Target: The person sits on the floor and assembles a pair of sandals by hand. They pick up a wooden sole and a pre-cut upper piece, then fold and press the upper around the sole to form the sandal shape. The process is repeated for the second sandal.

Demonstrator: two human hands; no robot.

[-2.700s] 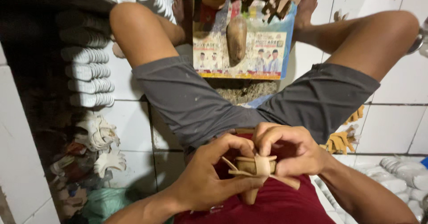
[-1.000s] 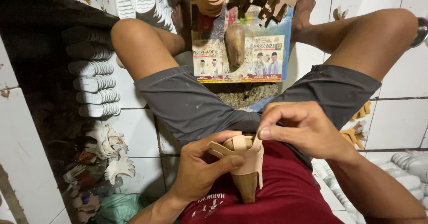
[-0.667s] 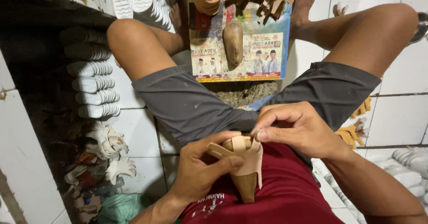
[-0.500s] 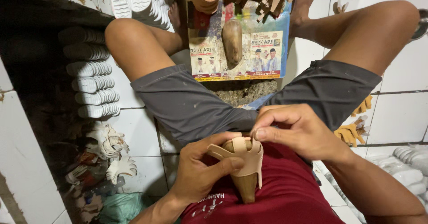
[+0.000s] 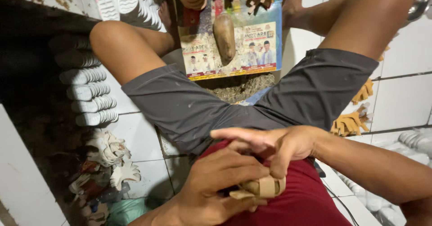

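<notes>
Hands [image 5: 252,167] lowered w/ tan piece [image 5: 263,187].

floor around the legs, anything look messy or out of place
Yes. Tan cut pieces lie loose on the white tiles by the right thigh, and a clump of pale scraps sits beside the left one. Brown crumbly dirt is spread between the legs. The white soles, though, are neatly stacked.

Matt tan leather strap [image 5: 265,187]; glossy white floor tiles [image 5: 400,104].
</notes>
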